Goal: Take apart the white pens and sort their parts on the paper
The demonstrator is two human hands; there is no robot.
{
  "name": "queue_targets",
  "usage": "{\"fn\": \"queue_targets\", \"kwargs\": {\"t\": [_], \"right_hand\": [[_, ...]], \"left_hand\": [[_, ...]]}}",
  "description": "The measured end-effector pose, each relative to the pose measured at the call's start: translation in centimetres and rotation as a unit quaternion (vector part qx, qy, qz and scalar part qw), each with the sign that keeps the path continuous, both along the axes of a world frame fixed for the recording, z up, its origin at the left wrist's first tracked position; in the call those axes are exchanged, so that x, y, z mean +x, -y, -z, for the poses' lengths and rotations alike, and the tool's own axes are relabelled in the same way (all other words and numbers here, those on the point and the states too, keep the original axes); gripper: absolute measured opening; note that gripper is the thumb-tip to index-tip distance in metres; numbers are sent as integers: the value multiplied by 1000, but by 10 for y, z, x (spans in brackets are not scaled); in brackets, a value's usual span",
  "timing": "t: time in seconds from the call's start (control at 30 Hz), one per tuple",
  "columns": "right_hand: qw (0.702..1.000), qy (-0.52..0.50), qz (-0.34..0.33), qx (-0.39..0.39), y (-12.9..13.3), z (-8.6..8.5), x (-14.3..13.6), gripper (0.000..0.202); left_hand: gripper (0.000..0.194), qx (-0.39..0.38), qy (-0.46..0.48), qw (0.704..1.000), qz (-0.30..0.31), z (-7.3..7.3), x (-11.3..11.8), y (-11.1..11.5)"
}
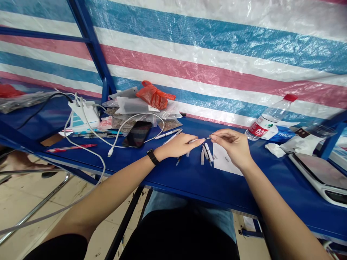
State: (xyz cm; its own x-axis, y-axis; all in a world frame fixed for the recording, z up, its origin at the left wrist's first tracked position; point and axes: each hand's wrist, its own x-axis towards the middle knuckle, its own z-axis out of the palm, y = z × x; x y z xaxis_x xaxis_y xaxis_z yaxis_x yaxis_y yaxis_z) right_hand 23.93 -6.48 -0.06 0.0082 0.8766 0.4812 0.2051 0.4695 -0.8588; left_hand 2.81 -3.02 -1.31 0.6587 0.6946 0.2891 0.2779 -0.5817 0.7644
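Black shirt (184,234) fabric fills the bottom centre of the frame, closest to the camera, with the front edge of a blue table (173,180) just beyond it. Near the middle of the frame the two hands almost meet. The left hand (180,145), a black wristband (153,156) behind it, has its thumb closed against its fingers; the right hand (231,146) pinches with thumb and forefinger, their tips together. Between them sits a slender piece (207,138) — small and dark, gripped from both sides, its exact kind too small to tell. Just below lie several pale tubes (205,153) in a loose cluster, beside a sheet of white paper (225,162) partly under the right hand. Left of centre, a dark phone (137,134) lies near a looping white cable (103,141); at right, a red-capped bottle (267,119) leans — a flat scale (322,177) fills the right edge.
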Motion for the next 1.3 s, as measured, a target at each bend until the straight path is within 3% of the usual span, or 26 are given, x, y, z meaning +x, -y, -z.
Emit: {"fn": "queue_targets", "kwargs": {"t": [0.27, 0.5, 0.8, 1.03, 1.3], "right_hand": [[999, -25, 31, 25, -1, -4, 10, 27], [1000, -18, -4, -6, 0, -2, 2, 31], [999, -30, 24, 27, 0, -3, 4, 31], [999, -15, -13, -29, 1, 0, -3, 34], [997, -47, -13, -65, 1, 3, -10, 34]], "left_hand": [[52, 2, 9, 1000, -12, -1, 0, -1], [51, -1, 2, 1000, -2, -1, 0, 1], [52, -2, 13, 1000, -9, -1, -1, 0], [51, -1, 0, 1000, -4, -1, 0, 1], [45, 52, -31, 998, -13, 4, 1, 2]]}}
